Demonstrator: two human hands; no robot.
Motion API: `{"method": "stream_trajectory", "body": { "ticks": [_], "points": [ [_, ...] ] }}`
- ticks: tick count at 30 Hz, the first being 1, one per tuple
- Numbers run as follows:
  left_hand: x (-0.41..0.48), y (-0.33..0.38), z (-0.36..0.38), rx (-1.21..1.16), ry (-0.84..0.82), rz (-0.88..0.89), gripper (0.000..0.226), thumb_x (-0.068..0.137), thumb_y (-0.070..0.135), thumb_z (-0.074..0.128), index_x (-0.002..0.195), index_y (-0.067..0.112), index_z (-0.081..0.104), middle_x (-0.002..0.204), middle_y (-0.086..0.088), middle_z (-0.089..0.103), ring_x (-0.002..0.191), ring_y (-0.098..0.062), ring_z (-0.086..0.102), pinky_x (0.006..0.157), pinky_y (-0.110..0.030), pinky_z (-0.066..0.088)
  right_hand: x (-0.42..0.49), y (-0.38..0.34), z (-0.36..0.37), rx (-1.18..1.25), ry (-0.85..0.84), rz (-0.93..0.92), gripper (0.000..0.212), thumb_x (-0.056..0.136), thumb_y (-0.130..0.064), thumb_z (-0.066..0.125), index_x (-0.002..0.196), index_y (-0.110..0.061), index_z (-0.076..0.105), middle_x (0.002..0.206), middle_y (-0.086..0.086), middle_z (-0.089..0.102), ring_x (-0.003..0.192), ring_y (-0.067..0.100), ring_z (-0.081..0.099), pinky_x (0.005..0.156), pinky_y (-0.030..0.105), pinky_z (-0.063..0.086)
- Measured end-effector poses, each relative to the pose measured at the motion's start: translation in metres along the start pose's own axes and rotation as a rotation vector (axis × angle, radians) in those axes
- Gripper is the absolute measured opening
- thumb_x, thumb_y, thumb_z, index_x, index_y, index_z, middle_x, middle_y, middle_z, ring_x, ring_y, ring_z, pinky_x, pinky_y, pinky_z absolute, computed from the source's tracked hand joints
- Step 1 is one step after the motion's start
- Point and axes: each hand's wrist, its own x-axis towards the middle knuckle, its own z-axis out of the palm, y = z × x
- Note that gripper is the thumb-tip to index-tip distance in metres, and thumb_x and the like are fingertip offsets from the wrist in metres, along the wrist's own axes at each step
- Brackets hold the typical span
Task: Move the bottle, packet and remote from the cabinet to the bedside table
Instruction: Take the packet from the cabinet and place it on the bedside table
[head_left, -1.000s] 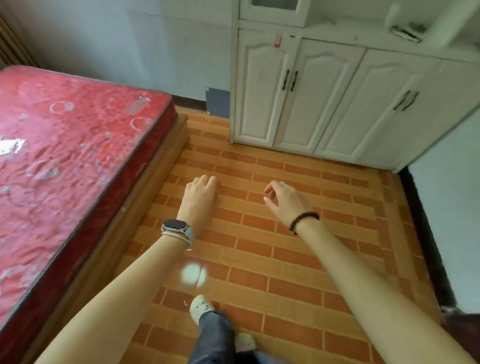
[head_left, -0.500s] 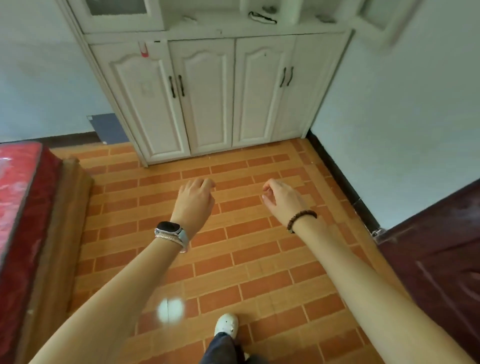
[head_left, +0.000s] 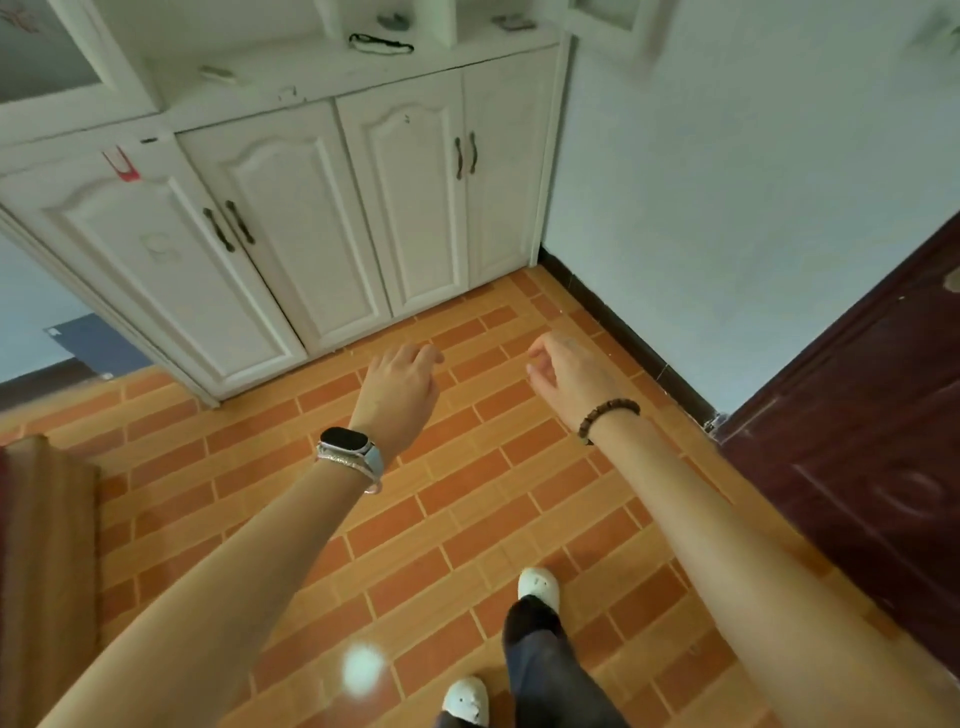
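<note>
Your left hand (head_left: 400, 387) and right hand (head_left: 566, 374) reach out in front of you over the tiled floor (head_left: 467, 493), apart from each other, both with fingers loosely curled and holding nothing. The white cabinet (head_left: 291, 223) stands ahead with its lower doors closed. On its ledge lie a pale flat item (head_left: 218, 74) and a dark looped cord (head_left: 382, 44); blur hides whether either is the bottle, packet or remote. A dark wooden door (head_left: 857, 441) is at your right

Both hands hang empty over the tiled floor (head_left: 467, 499), left hand (head_left: 397, 387) and right hand (head_left: 569, 371) loosely curled, facing the white cabinet (head_left: 291, 228).
</note>
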Motion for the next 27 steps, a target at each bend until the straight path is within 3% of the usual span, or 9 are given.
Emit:
{"method": "stream_trajectory", "body": {
  "ticks": [6,17,27],
  "points": [
    [0.087,0.013,0.023,0.079,0.004,0.034,0.026,0.087,0.008,0.05,0.112,0.009,0.058,0.101,-0.011,0.062,0.094,-0.033,0.057,0.084,-0.044,0.044,0.067,0.057,-0.026,-0.079,0.042,-0.024,0.018,0.096,-0.027,0.05,0.112,-0.019,0.054,0.101,-0.002,0.063,0.083,0.014,0.061,0.064,0.026,0.05],
    [0.217,0.019,0.045,0.104,0.035,-0.036,0.027,0.088,0.008,0.049,0.113,0.01,0.057,0.101,-0.011,0.062,0.092,-0.03,0.057,0.086,-0.042,0.043,0.182,0.126,-0.075,-0.14,0.043,-0.055,0.021,0.095,-0.021,0.049,0.114,-0.015,0.054,0.105,0.002,0.062,0.088,0.02,0.06,0.07,0.034,0.053],
    [0.344,-0.025,0.089,0.073,0.001,-0.005,0.024,0.088,0.008,0.049,0.111,0.009,0.058,0.099,-0.01,0.061,0.09,-0.029,0.056,0.085,-0.041,0.042,0.309,0.158,-0.058,-0.12,0.019,-0.046,0.018,0.095,-0.022,0.048,0.111,-0.016,0.055,0.103,-0.001,0.06,0.09,0.018,0.059,0.074,0.034,0.052]
  ]
}}
